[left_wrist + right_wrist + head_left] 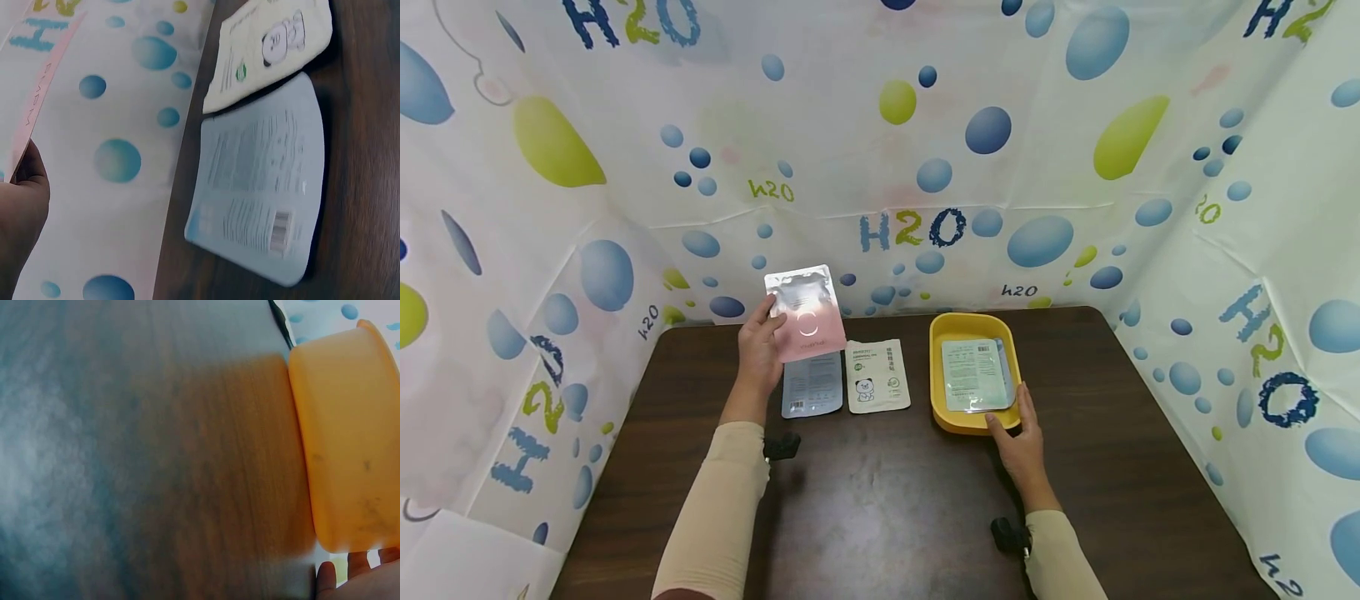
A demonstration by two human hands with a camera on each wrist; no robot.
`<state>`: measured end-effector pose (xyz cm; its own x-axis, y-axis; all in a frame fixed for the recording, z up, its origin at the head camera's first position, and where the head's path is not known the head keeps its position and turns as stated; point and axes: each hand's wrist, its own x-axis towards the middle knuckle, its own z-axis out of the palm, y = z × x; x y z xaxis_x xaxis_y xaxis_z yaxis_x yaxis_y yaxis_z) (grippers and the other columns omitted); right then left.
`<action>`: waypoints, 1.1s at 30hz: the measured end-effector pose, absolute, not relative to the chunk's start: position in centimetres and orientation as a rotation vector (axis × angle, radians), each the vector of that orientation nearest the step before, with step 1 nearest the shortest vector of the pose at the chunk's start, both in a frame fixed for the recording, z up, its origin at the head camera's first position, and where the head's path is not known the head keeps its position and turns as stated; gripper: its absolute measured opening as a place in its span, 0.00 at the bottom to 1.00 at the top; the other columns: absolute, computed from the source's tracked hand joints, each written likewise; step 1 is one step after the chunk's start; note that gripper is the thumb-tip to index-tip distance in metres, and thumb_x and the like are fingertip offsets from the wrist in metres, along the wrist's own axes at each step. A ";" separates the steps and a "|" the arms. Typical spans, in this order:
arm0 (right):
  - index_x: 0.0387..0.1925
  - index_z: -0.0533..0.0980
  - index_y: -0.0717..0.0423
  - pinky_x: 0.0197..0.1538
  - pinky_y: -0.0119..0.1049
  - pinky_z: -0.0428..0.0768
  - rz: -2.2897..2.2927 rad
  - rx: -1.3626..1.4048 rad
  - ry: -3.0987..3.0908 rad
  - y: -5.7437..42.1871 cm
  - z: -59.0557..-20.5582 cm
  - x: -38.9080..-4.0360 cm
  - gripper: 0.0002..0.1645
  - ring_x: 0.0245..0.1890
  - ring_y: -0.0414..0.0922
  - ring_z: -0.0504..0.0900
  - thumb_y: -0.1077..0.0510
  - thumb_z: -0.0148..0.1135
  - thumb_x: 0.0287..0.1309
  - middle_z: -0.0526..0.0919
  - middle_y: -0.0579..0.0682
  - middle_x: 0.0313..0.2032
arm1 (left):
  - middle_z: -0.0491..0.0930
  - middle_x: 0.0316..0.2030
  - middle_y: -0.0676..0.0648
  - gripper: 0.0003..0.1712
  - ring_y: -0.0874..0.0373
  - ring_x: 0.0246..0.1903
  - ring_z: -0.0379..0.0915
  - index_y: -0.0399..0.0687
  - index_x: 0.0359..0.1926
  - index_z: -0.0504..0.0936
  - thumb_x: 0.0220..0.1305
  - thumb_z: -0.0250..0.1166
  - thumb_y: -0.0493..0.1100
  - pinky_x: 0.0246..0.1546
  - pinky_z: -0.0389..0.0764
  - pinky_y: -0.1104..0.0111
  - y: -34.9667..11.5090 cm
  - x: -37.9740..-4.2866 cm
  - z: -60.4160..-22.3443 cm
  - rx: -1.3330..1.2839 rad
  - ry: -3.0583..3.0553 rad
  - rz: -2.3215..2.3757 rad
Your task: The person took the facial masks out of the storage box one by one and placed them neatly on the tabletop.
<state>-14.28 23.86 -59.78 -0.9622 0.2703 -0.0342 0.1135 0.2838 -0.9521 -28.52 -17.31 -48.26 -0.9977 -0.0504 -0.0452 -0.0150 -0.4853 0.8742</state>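
Note:
A pink and silver sachet (808,321) is pinched at its left edge by my left hand (760,350), raised above the table's back edge. Below it a light-blue sachet (256,181) lies flat, its printed back with a barcode facing up. Beside that lies a cream sachet (877,377) with a bear drawing. My right hand (1022,446) touches the near right corner of a yellow plastic bin (937,367), thumb at the front and fingers along the right side. Inside the bin lies a pale green sachet (976,375), over the edge of a bluish one (1005,371).
The dark wooden table (880,500) carries the bin and sachets near its back edge. A white cloth (850,150) printed with blue and green drops hangs behind and along both sides. Black wrist cameras (782,447) sit on both wrists.

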 end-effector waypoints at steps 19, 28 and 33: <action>0.82 0.42 0.40 0.82 0.56 0.43 1.763 -0.347 -2.400 23.8 -59.6 -14.2 0.54 0.83 0.49 0.39 0.48 0.65 0.68 0.40 0.43 0.83 | 0.54 0.80 0.46 0.34 0.60 0.70 0.60 0.43 0.79 0.58 0.76 0.50 0.31 0.69 0.68 0.75 -22.1 -27.8 -49.6 0.316 -1.673 -2.558; 0.82 0.42 0.40 0.82 0.55 0.43 1.771 -0.361 -2.400 23.7 -59.5 -14.1 0.53 0.83 0.48 0.39 0.50 0.65 0.69 0.40 0.43 0.83 | 0.55 0.80 0.47 0.32 0.61 0.66 0.61 0.46 0.79 0.60 0.76 0.52 0.34 0.66 0.71 0.77 -24.1 -27.0 -51.2 0.451 -1.788 -2.481; 0.82 0.42 0.39 0.82 0.55 0.43 1.773 -0.365 -2.402 23.7 -59.5 -14.1 0.53 0.83 0.48 0.38 0.50 0.64 0.69 0.39 0.43 0.83 | 0.49 0.82 0.47 0.34 0.58 0.74 0.55 0.45 0.79 0.58 0.76 0.52 0.34 0.72 0.65 0.74 -25.4 -26.4 -52.4 0.512 -1.852 -2.449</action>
<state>-14.08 23.71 -59.47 -0.9616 0.2720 -0.0359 0.1144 0.2785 -0.9536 -26.43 -25.40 -52.38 -0.9455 -0.2187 -0.2414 -0.1727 -0.2918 0.9408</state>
